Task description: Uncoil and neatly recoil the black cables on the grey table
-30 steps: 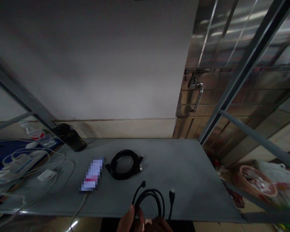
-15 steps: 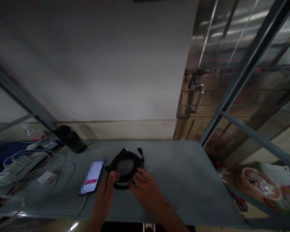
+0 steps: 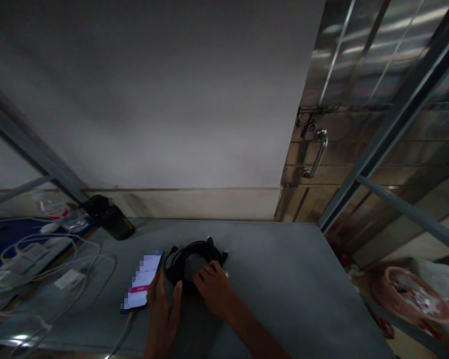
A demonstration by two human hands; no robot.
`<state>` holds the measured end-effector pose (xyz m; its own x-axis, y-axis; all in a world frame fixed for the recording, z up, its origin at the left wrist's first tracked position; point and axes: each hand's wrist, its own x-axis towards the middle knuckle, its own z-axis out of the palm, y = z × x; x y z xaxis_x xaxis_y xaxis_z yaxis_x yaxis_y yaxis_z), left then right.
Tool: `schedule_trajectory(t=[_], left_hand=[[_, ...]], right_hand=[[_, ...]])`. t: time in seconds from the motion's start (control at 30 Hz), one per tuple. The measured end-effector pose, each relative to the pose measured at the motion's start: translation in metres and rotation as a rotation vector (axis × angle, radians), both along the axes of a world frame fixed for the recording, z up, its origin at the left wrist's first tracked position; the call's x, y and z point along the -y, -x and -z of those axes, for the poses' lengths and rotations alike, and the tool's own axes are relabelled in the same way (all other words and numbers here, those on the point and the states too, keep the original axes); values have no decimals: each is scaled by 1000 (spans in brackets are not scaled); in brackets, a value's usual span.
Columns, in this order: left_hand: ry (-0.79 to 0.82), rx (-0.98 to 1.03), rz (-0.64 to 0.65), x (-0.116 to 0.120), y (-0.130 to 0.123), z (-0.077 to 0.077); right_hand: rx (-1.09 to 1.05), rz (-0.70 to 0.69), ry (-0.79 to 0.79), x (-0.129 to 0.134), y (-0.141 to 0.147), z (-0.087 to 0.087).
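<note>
Right hand [image 3: 214, 290] bends its fingers over the near right side of the black coil [image 3: 176, 268] on the table [image 3: 284, 284], though whether they pinch it I cannot tell; left hand [image 3: 162, 308], thumb and fingers apart, is near the phone [image 3: 143, 280]. Probably light, bendy and sturdy, the coil seems best gripped with all loops together, lest some slip.

Bare bench [image 3: 284, 279] is opening up well right of the black cable coil [image 3: 175, 269]; left of it, the phone [image 3: 145, 279] is crowding in, white cords [image 3: 99, 248] sprawling farther out.
</note>
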<state>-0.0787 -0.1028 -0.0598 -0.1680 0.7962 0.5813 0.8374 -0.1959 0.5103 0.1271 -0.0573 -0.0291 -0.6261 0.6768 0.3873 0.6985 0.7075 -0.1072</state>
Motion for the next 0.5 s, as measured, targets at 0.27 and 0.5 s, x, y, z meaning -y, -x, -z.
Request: schedule_trajectory(t=[0.27,0.5], left_hand=[[98,114,17,39,4,8],[84,97,68,32,-9,0]], right_hand=[[-27,156,-82,38,-109,24],[-46,379,-161,90,-235,40]])
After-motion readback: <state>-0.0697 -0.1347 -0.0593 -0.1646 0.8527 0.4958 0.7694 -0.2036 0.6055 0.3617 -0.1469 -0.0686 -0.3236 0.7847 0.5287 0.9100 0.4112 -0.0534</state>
